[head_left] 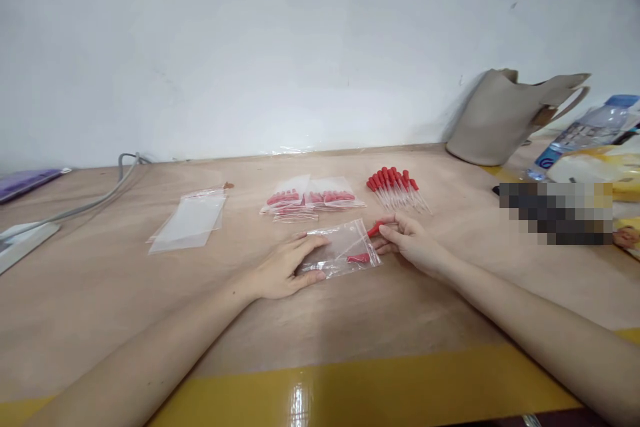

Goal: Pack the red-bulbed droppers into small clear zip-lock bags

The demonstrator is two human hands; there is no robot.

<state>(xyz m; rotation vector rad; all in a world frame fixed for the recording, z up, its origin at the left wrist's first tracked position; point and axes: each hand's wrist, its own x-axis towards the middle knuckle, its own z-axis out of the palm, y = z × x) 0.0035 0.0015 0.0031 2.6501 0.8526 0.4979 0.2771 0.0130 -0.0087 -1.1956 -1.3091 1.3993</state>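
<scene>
A clear zip bag [327, 250] lies on the table between my hands, its zip end towards the right. My left hand [285, 268] grips the bag's closed end, thumb at the near edge and fingers at the far edge. One dropper with a red bulb [359, 258] rests inside the bag. At the bag's mouth my right hand [406, 240] pinches a second dropper by its red bulb [375, 229]; its thin clear tube points into the bag. Beyond that hand is a pile of red-bulbed droppers [397, 187].
Filled bags of droppers [333, 193] lie together at the back middle. A stack of flat bags [193, 220] is on the left, near a grey cable [107, 195]. At right stand a beige container [500, 120] and a tilted water bottle [580, 137]. A purple packet [30, 181] lies far left.
</scene>
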